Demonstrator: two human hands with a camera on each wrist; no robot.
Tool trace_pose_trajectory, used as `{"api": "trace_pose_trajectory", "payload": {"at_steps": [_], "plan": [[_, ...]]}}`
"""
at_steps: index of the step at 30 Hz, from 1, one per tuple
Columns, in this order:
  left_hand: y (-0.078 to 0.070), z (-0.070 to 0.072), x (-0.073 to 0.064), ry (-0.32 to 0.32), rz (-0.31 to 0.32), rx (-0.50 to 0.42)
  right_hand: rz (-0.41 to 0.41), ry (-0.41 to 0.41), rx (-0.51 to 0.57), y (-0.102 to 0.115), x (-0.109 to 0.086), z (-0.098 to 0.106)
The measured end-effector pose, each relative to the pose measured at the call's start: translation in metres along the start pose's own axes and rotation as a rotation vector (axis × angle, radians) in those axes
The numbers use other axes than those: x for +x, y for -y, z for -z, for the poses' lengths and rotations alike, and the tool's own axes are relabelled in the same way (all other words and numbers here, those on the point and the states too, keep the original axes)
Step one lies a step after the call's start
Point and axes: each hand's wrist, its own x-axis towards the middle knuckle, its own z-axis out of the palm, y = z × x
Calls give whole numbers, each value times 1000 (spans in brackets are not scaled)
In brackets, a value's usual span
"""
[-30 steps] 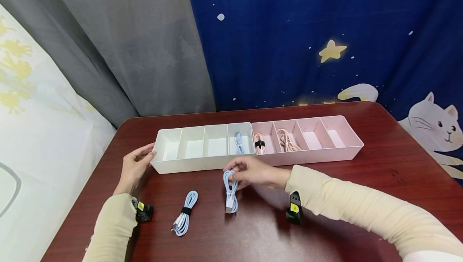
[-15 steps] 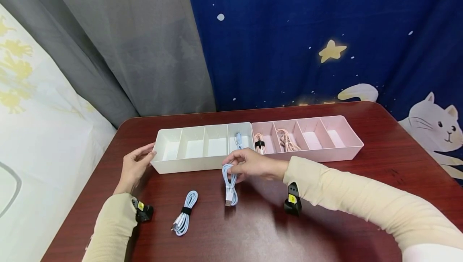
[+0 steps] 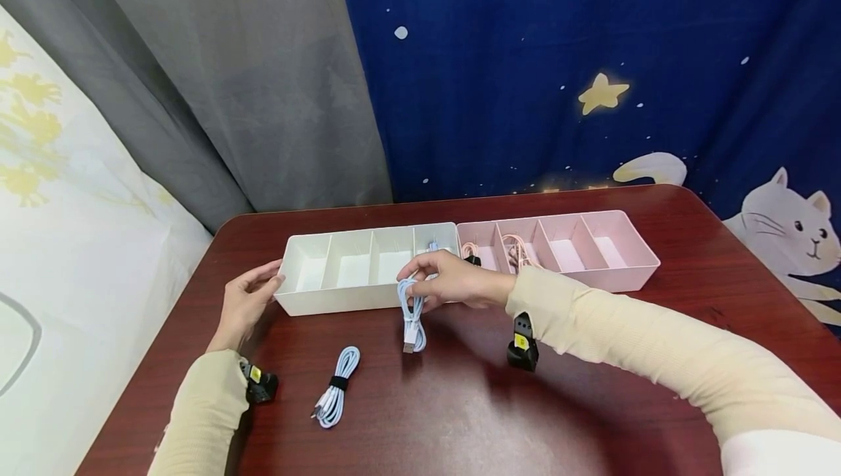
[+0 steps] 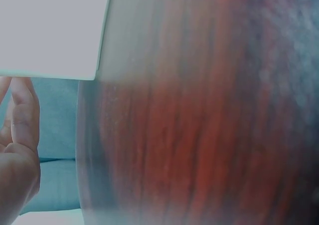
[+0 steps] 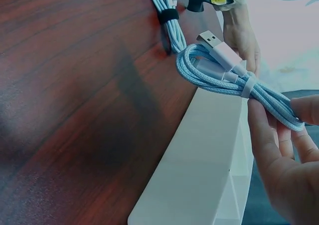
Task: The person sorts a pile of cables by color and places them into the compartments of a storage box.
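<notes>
My right hand point(image 3: 443, 280) pinches a bundled light-blue USB cable point(image 5: 224, 70) between thumb and fingers, over the front wall of the white divided box point(image 3: 348, 297). The cable's USB plug hangs down toward the table, and a pale tie wraps its loops. My left hand point(image 3: 243, 304) rests its fingertips against the left end of the white box. In the left wrist view, those fingers point(image 4: 22, 115) lie right at the box's edge. A second light-blue cable point(image 3: 338, 388), bound with a black strap, lies on the table between my hands.
A pink divided box point(image 3: 558, 283) adjoins the white one on its right, with pink cables point(image 3: 515, 250) in its two left compartments. Another blue cable point(image 3: 433, 246) shows in the white box's rightmost compartment, partly hidden by my hand. Curtains point(image 3: 493, 60) hang behind the table point(image 3: 473, 417).
My right hand has risen and moved slightly left with the blue cable, from in front of the white box to over its front wall. My left hand stays at the box's end.
</notes>
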Motion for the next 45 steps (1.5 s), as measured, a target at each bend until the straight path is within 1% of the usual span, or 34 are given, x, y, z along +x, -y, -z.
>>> {"api": "trace_pose_trajectory", "payload": {"at_steps": [8, 13, 18, 22, 29, 33, 39, 45], "plan": [[1, -1, 1, 7, -9, -17, 7, -27, -62, 4, 8, 3], [1, 0, 0, 11, -14, -8, -3, -53, -72, 6, 16, 10], [2, 0, 0, 5, -27, -9, 1, -71, -71, 11, 22, 16], [2, 0, 1, 4, -25, -14, 7, -96, -68, 14, 25, 18], [2, -1, 0, 0, -23, -4, 35, -130, -14, 15, 32, 21], [2, -1, 0, -7, -28, -11, 33, -148, -15, 16, 35, 24], [1, -1, -1, -4, -23, -18, 24, -153, -36, 20, 40, 27], [1, -1, -1, 2, -11, -16, -6, -158, -32, 23, 47, 29]]}}
